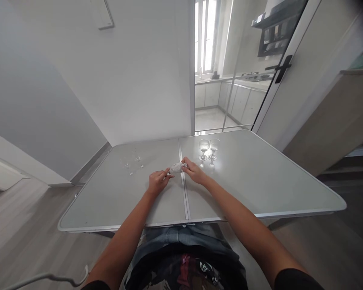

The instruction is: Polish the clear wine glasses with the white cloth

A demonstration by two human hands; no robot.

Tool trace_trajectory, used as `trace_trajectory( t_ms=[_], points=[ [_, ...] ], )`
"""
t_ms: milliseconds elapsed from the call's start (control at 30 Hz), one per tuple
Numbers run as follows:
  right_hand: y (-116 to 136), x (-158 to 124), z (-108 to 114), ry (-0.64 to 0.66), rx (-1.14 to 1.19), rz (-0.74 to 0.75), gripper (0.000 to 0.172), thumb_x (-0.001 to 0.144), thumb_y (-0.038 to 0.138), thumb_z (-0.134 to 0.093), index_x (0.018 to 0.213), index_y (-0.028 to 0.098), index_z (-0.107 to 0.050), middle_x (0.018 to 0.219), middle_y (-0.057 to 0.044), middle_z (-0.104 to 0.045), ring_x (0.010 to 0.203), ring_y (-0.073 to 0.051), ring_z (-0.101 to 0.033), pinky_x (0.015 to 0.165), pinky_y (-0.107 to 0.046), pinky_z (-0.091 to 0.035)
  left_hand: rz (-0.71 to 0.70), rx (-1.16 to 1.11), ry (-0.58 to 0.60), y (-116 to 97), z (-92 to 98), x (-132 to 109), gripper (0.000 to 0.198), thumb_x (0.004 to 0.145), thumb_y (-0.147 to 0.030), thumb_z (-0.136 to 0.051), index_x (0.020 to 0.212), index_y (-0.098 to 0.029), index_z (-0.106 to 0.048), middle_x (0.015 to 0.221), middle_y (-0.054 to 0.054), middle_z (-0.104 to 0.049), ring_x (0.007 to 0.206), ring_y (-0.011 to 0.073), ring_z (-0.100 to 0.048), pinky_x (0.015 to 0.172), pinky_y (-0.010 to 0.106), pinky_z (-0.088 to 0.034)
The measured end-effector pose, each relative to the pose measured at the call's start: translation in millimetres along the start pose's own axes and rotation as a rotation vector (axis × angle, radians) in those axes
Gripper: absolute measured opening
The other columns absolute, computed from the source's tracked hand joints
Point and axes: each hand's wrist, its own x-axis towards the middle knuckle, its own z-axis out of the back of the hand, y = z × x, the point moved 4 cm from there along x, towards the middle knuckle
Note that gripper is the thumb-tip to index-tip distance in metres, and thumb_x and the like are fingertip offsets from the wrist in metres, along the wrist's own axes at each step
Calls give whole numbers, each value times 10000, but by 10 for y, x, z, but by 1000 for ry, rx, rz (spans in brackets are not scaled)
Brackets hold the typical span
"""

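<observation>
Over the middle of the table, a clear glass (175,168) lies on its side between my two hands. Crumpled whitish material, which looks like a cloth (183,165), is at its right end. My left hand (158,181) is closed on the glass's left end. The fingers of my right hand (194,171) are closed round the whitish material at the other end. Where the glass ends and the material begins is hard to make out. Beyond my right hand, two stemmed glasses stand upright side by side, a left one (203,147) and a right one (213,147).
Very faint clear glasses (125,165) stand on the left part of the grey folding table (247,181). A metal seam (185,201) runs across its middle. A white wall (145,80) rises behind. A glass door (229,92) stands at the back right.
</observation>
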Motion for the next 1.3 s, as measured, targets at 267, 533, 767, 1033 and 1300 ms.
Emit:
trace_trajectory(
  t_ms=[267,533,767,1033,1300],
  points=[
    [11,-8,-11,85,217,-78,221,878,421,-549,856,237,-428,734,31,-363,661,-149,-318,605,-274,-261,-152,-59,-83,-148,37,23,313,913,-391,-684,1169,-211,-706,688,6,-723,597,127,-616,635,260,-410],
    [89,-72,42,-6,-246,75,138,926,376,-513,918,242,-479,747,12,-450,756,-189,-408,697,-304,-315,-133,-58,-75,-148,66,32,314,916,-373,-684,1199,-236,-698,679,12,-720,613,129,-628,656,252,-408],
    [-47,-40,-110,56,317,-193,247,896,466,-542,903,251,-422,742,38,-347,642,-142,-303,577,-264,-238,-106,-40,-71,-119,61,34,292,928,-398,-658,1137,-203,-718,662,22,-713,597,135,-616,635,265,-398],
    [28,-65,62,62,-145,15,175,911,396,-543,892,233,-483,677,42,-409,646,-150,-344,624,-284,-261,-135,-59,25,-169,33,33,307,926,-415,-652,1152,-220,-724,699,30,-725,608,136,-624,636,254,-410],
    [-105,-19,-150,27,272,-190,237,921,455,-504,892,249,-391,750,36,-326,642,-142,-290,569,-262,-232,-77,-18,-40,-109,69,46,294,933,-425,-641,1107,-204,-729,680,43,-717,593,142,-624,606,257,-395]
  ],
)
